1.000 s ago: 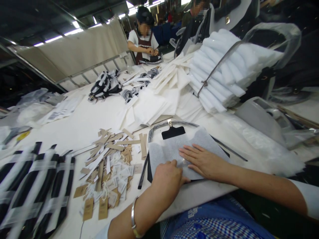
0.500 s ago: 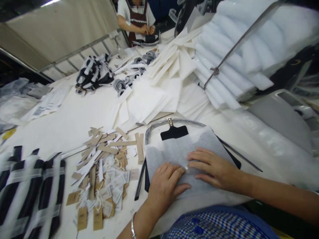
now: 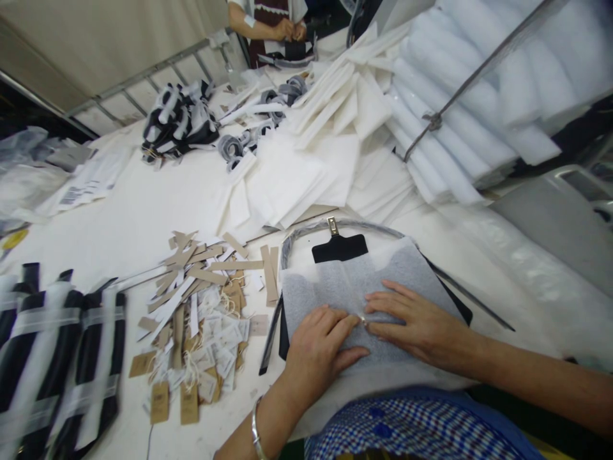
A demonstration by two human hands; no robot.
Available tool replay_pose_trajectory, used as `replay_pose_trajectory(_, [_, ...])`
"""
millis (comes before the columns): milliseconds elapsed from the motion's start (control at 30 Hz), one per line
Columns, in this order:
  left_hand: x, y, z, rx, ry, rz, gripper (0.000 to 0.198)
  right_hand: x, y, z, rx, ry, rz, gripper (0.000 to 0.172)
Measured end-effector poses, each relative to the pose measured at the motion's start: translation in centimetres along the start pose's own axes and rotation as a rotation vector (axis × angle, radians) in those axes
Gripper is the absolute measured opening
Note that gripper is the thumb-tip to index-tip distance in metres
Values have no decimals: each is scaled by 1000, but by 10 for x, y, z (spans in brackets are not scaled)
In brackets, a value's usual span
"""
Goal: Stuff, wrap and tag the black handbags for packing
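Note:
A black bag lies flat at the table's near edge, its front covered by a thin whitish sheet (image 3: 316, 281). Above the sheet shows the bag's black flap tab (image 3: 340, 248) with a metal clasp (image 3: 332, 225). A wrapped handle (image 3: 383, 227) curves behind it. My left hand (image 3: 323, 342) rests on the left of the sheet, fingers bent and together, thumb apart. My right hand (image 3: 414, 319) lies on the right part, fingers stretched out. Between the fingertips of both hands a small shiny metal piece (image 3: 363, 320) pokes up at the sheet's middle.
Left of the bag lie hang tags (image 3: 189, 402) and cardboard strips (image 3: 205, 275). Wrapped black straps (image 3: 96, 364) lie at far left. White sheets (image 3: 306, 172) spread behind, beside tied foam stacks (image 3: 460, 121). A co-worker's hands (image 3: 290, 30) work at the far end.
The view has tilted slightly down. My right hand's fingers have shifted closer to the small metal piece at the sheet's middle; my left hand stays nearly in place.

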State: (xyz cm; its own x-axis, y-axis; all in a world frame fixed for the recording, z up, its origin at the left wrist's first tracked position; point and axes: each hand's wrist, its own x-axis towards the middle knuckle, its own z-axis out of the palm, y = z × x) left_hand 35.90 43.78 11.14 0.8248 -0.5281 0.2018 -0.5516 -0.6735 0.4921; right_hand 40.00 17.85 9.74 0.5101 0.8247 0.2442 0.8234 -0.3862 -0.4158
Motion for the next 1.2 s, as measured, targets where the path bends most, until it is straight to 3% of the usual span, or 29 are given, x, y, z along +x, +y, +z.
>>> replay_pose_trajectory(133, [-1,1,-2,35,21,38,44,-3,1,1,13,65,-18,31])
replay_pose_trajectory(267, [-1,-1,-2,83,11,120,45,-5,1,0,-13,86,-46,37])
replay_pose_trajectory(433, [-1,-4,-2,85,-39,85,49,2,-4,-4,-30,73,-8,39])
replay_pose_trajectory(600, [-1,-6,-9,153,-149,74,51,8,-4,-9,-45,-57,62,36])
replay_pose_trajectory(733, [-1,-15,-9,256,-143,83,59,3,5,-8,-173,-134,50,51])
replay_pose_trajectory(833, [-1,-25,-5,325,-71,162,60,0,12,-3,-225,-90,27,57])
replay_pose_trajectory(967, [2,-35,-3,368,-6,205,62,5,18,-5,-230,-23,11,42])
replay_pose_trajectory(1067, [9,-38,-10,388,-18,168,68,10,22,-12,-272,22,55,39])
replay_pose_trajectory(1200, [22,-39,-22,429,-26,80,59,17,32,-20,-326,43,179,49])
